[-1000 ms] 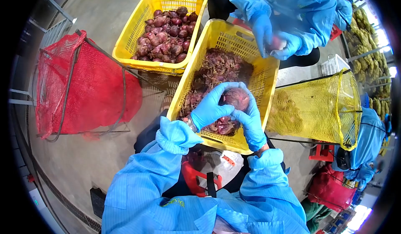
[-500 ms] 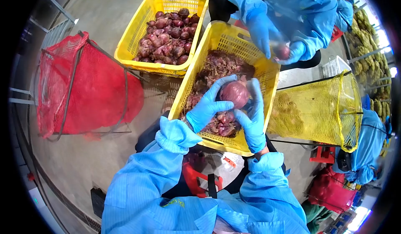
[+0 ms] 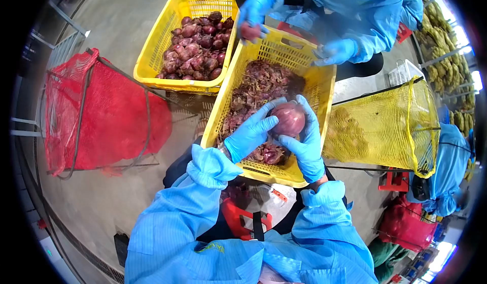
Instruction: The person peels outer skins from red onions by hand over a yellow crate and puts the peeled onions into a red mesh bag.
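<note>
A large red onion (image 3: 288, 119) sits between my two blue-gloved hands, above a yellow crate (image 3: 324, 89). My left hand (image 3: 253, 134) curls round the onion's left side, with the thumb against it. From the right and below, my right hand (image 3: 308, 144) cups the same onion with its fingers bent over the far side. Loose onion skins (image 3: 253, 89) lie in the crate under both hands. The palms and the onion's underside are hidden.
A second yellow crate (image 3: 147, 61) full of red onions (image 3: 195, 48) stands at the far left. A red mesh bag (image 3: 111, 116) on a frame is to the left, a yellow mesh bag (image 3: 385, 127) to the right. Opposite, a co-worker's gloved hand (image 3: 253, 10) holds an onion.
The onion has turned a little and shifted slightly right in my hands. The co-worker's onion has moved from above the crate's right side to the left, near the onion-filled crate.
</note>
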Available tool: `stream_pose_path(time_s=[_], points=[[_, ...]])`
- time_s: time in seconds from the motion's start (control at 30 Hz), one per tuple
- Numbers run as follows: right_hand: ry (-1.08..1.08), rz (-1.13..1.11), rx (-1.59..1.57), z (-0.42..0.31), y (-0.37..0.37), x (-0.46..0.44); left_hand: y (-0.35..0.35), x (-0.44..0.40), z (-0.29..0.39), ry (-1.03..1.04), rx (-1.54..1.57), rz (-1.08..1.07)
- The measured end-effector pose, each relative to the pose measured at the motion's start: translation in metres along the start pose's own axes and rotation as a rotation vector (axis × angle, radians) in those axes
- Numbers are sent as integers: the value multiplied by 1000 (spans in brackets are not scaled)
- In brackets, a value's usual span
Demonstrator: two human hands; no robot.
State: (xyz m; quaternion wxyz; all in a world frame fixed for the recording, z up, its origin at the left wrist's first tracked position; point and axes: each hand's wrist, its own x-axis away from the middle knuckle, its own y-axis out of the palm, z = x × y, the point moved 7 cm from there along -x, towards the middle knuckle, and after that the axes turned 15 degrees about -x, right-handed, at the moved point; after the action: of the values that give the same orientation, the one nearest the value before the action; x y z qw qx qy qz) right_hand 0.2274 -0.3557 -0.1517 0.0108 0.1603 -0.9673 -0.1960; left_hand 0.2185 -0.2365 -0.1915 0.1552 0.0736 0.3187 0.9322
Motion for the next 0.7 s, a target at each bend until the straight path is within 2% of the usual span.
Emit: stream_pose_path(time_s=[0.07, 0.1, 0.23, 0.3, 0.37, 0.4, 0.5, 0.6, 0.7], points=[[-94, -75, 211, 0, 1, 0, -8, 1, -17, -116, 21, 53], [-140, -116, 316, 0, 4, -1, -8, 1, -14, -74, -13, 49], [-96, -114, 224, -5, 6, -2, -13, 1, -3, 32, -108, 54], [-125, -26, 204, -7, 1, 0, -12, 3, 1, 56, -130, 61], [-310, -72, 498, -16, 0, 2, -10, 5, 3, -12, -139, 86], [-384, -5, 544, -20, 0, 4, -10, 6, 2, -45, -142, 99], [-379, 21, 605, -14, -5, 8, -11, 4, 7, 38, -347, 109], [-418, 38, 628, -17, -5, 9, -7, 6, 10, 33, -359, 106], [-442, 30, 650, -18, -4, 11, -8, 4, 10, 114, -432, 93]])
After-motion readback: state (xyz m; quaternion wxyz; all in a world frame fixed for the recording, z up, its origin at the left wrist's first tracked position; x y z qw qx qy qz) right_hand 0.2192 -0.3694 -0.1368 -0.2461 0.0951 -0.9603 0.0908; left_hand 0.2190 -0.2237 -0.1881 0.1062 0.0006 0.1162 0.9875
